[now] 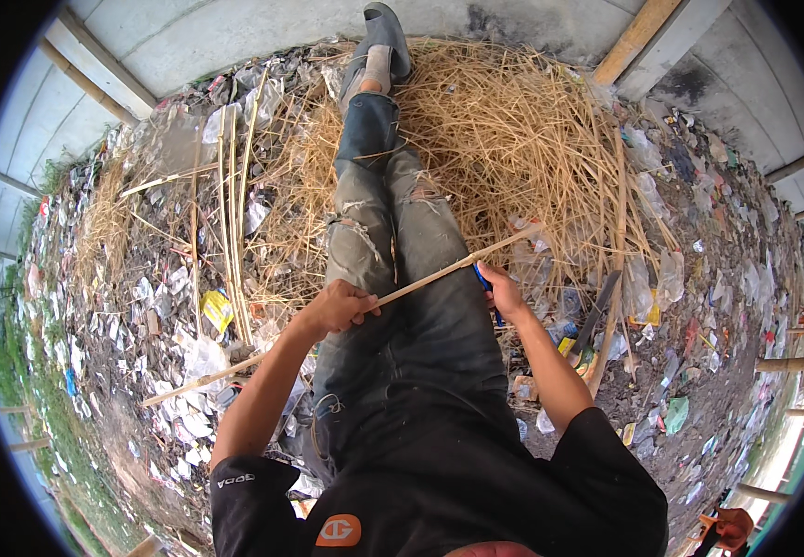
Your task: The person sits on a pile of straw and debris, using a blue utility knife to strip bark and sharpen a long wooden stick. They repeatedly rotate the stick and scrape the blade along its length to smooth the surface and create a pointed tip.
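Note:
A long, pale bamboo strip [425,278] lies slantwise across my thighs, its far end up to the right and its other end [199,382] past my left forearm. My left hand [341,306] is closed round it above my left thigh. Close to the strip's right part, my right hand [504,291] grips a slim blue tool [482,276], held against the strip. Its working edge is too small to make out. My outstretched legs in torn, grey-green trousers [360,232] lie under both hands.
A heap of straw-like shavings [504,130] spreads by my feet and right leg. Several bamboo strips [232,213] lie at the left. On the right rests a dark blade [597,311], perhaps a machete. Litter covers the ground up to a grey wall [263,28].

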Demonstrator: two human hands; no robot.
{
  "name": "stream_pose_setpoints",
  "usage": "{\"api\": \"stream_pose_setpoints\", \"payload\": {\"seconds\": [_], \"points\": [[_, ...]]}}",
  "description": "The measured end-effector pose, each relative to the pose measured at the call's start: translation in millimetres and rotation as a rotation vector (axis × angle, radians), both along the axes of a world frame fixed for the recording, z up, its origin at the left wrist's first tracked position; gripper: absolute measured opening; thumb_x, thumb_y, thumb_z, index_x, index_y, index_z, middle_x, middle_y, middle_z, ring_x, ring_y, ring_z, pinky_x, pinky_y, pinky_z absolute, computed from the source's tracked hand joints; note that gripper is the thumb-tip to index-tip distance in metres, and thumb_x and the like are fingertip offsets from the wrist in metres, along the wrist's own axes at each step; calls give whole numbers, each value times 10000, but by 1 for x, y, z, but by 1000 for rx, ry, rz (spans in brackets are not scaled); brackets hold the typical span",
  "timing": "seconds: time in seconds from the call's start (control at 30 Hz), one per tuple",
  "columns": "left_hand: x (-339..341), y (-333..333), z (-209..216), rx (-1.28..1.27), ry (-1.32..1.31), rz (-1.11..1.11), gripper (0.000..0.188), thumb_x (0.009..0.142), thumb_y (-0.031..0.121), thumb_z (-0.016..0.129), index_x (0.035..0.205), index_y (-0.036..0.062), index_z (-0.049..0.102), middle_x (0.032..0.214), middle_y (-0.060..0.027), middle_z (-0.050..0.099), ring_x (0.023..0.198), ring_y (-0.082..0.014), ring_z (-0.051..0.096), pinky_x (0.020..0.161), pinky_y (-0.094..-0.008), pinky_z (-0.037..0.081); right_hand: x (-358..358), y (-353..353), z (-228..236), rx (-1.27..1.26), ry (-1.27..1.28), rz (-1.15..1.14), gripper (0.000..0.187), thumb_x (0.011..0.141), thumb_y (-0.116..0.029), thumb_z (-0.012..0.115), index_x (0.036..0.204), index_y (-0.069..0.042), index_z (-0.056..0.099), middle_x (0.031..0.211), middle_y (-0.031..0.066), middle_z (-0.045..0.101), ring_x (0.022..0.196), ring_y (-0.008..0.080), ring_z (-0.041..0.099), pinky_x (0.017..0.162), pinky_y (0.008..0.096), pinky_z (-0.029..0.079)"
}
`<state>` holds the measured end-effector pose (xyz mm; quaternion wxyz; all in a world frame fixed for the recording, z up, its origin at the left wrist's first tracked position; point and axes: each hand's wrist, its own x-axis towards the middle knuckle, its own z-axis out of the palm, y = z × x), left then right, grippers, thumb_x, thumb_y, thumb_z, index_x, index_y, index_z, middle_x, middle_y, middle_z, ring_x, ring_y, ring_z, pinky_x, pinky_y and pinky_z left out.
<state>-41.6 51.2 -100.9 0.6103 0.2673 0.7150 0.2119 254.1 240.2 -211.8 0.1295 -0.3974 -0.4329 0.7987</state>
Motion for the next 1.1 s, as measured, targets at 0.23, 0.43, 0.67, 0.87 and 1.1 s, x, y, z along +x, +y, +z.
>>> {"api": "stream_pose_setpoints", "payload": {"seconds": [0.23, 0.43, 0.67, 0.87, 1.1], "points": [[9, -3, -2, 183, 214, -78, 315, 951, 315, 645, 921, 28, 772, 616, -63, 579, 492, -145, 510, 480, -317, 405, -8, -12, 3, 280, -20, -395, 346, 984, -388, 631, 788, -114, 551, 670, -56, 458, 535, 43, 389, 448, 224, 264], [29, -15, -12, 468, 532, -91, 262, 915, 264, 658, 888, 26, 763, 725, -238, 664, 694, -412, 670, 679, -468, 524, -12, -5, 27, 796, -342, -183, 426, 879, -424, 744, 738, -30, 664, 567, 9, 509, 526, 131, 480, 498, 356, 361], [32, -14, 0, 439, 558, -107, 253, 913, 251, 658, 914, 20, 760, 768, -239, 678, 745, -437, 672, 707, -476, 533, -5, 28, 21, 1083, -342, 118, 334, 874, -270, 710, 672, -22, 613, 543, 40, 548, 498, 154, 495, 507, 369, 391], [23, -15, -4, 377, 521, -171, 259, 916, 283, 667, 968, 52, 771, 801, -225, 694, 792, -382, 693, 743, -437, 528, 5, 44, 35, 487, -112, 219, 201, 877, -156, 673, 737, -25, 611, 574, 6, 547, 464, 84, 448, 445, 289, 342], [31, -14, -5, 399, 552, -152, 235, 899, 247, 675, 943, 38, 772, 808, -246, 688, 771, -422, 678, 733, -464, 537, -10, 20, 46, 7, 317, 336, 132, 851, -95, 672, 779, -9, 604, 554, -9, 469, 433, 50, 401, 422, 242, 309]]}}
